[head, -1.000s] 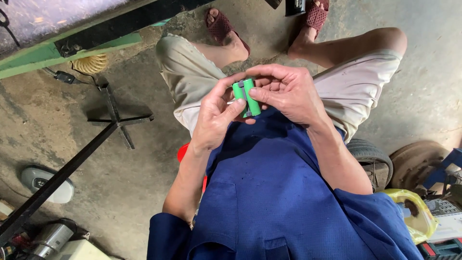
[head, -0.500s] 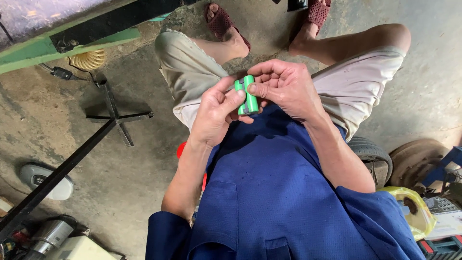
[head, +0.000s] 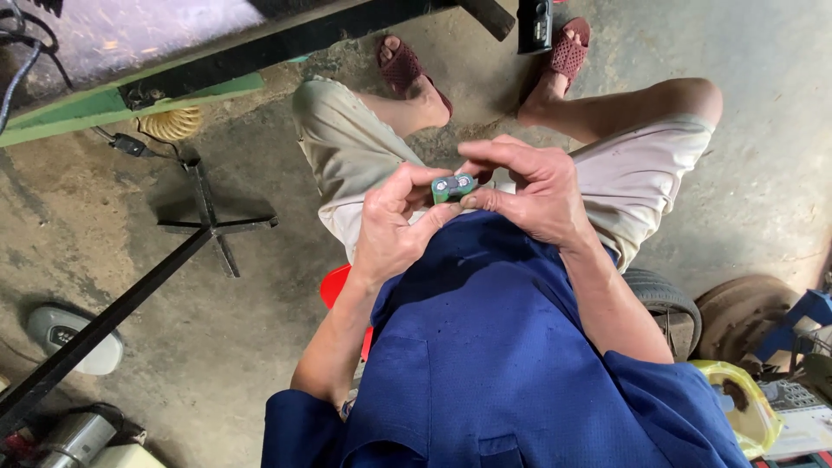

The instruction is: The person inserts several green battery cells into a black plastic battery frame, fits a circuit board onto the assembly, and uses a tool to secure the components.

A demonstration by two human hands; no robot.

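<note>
I sit on a red stool (head: 333,286) and look down at my lap. Both hands hold a pair of green cylindrical battery cells (head: 453,187) joined side by side, their metal ends turned up toward me. My left hand (head: 394,227) pinches the pair from the left with thumb and fingers. My right hand (head: 524,191) grips it from the right and above, fingers curled over the top. The cells' sides are mostly hidden by my fingers. I wear a blue shirt, pale shorts and dark red sandals.
A green-edged workbench (head: 130,95) stands at the upper left, with a black metal cross stand (head: 212,224) and a long black bar (head: 95,329) on the concrete floor. A tyre (head: 667,303), a yellow-green container (head: 737,407) and tools lie at the right.
The green cells have been tipped from upright with their sides showing to end-on, metal tops facing me. Both hands kept their hold and shifted slightly.
</note>
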